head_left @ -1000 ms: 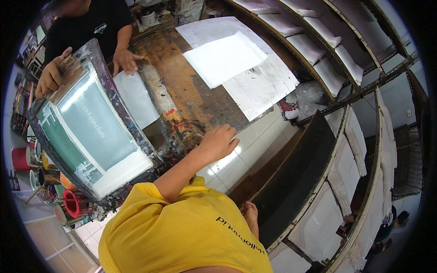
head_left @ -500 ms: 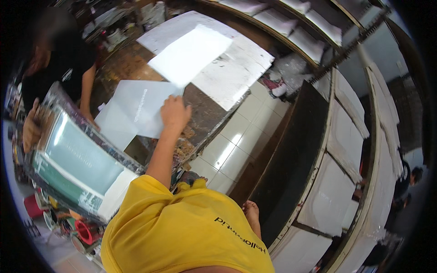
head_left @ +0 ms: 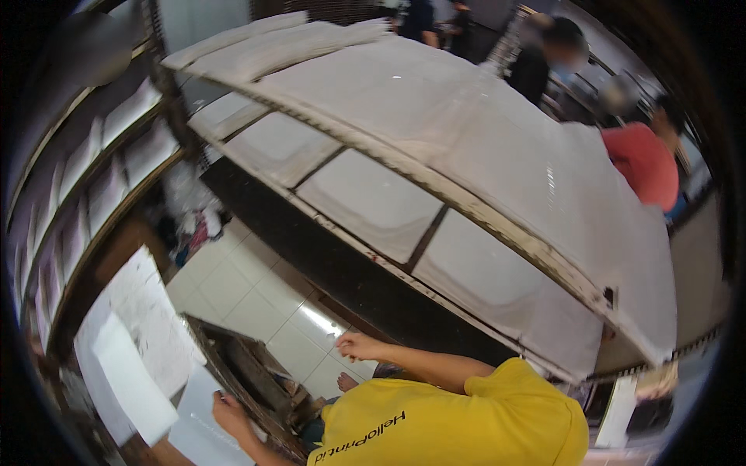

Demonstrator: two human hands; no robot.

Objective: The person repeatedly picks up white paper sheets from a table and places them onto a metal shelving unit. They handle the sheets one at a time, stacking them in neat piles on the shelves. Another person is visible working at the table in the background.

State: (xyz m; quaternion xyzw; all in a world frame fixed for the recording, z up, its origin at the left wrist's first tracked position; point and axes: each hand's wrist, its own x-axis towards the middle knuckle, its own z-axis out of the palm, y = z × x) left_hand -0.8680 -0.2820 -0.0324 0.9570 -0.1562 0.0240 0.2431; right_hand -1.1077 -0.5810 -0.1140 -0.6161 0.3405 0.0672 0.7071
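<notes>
My left hand (head_left: 231, 415) is closed on the edge of a pale, printed translucent sheet (head_left: 198, 427) at the lower left. The sheet lies on the worktable, partly cut off by the rim of the view. Beside it is a blank white sheet (head_left: 128, 380) on a larger stained white board (head_left: 148, 318). My right hand (head_left: 356, 346) hangs in the air over the tiled floor, near the dark board along the rack. Its fingers are loosely bent and apart, and I see nothing in them.
A long rack (head_left: 435, 186) carries pale printed sheets on several levels, with a dark board (head_left: 311, 248) along its near side. More sheets lie on shelves (head_left: 116, 147) at the far left. Plastic and cloth (head_left: 194, 225) are heaped on the floor. Several people (head_left: 645, 163) stand beyond the rack.
My view has swung right toward the rack, so the worktable is now at the lower left. The printing screen and the co-worker beside it have left the view. My right hand has risen from beside my body.
</notes>
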